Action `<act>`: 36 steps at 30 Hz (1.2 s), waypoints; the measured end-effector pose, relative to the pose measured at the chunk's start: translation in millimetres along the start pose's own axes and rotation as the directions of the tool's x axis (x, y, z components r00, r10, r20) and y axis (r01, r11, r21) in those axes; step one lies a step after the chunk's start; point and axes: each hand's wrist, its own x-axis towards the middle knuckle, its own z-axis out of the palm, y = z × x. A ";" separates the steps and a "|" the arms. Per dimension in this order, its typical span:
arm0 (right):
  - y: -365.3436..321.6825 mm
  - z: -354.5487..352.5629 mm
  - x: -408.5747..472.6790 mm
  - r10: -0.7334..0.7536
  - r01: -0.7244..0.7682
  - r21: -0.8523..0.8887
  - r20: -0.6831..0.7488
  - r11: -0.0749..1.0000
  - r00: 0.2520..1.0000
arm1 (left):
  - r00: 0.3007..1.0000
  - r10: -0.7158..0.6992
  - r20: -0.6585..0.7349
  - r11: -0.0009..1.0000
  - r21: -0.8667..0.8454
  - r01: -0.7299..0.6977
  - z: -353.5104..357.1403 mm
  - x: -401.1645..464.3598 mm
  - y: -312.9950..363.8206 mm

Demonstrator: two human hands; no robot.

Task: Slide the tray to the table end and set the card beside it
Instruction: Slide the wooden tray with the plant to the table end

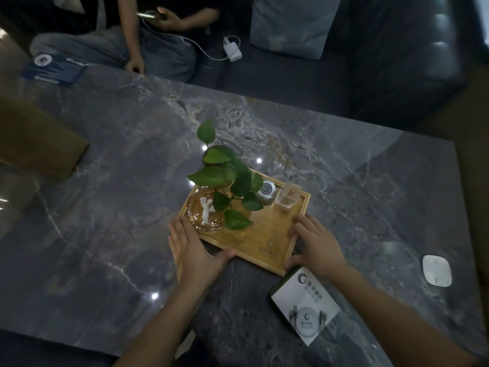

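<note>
Bracketing the wooden tray [267, 234] mid-table, the left hand [193, 250] presses flat-fingered against its left rim and the right hand [315, 242] grips its right rim. The logo print on the tray and on the card [304, 303] by its near corner is too blurred to read. A plant [227, 181] and a glass bowl [203, 213] stand on the tray.

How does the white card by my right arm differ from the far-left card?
The near card is mostly white; the far card is dark blue. The near card lies beside the wooden tray; the far card lies well away. Both lie flat on the table.
</note>
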 end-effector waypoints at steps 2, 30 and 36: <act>5.1 -2.9 1.0 0.010 -0.010 0.001 -0.008 1.000 1.000 | 1.000 0.008 0.007 1.000 0.000 -0.008 3.5 3.0 5.5; 86.0 -48.0 33.0 -0.057 0.057 0.000 -0.084 0.998 0.995 | 1.000 -0.030 0.004 1.000 0.008 0.030 55.0 26.4 80.5; 99.8 -57.0 38.8 -0.068 0.070 0.014 -0.098 0.997 0.993 | 0.999 -0.028 0.019 1.000 0.005 0.028 60.1 30.6 97.5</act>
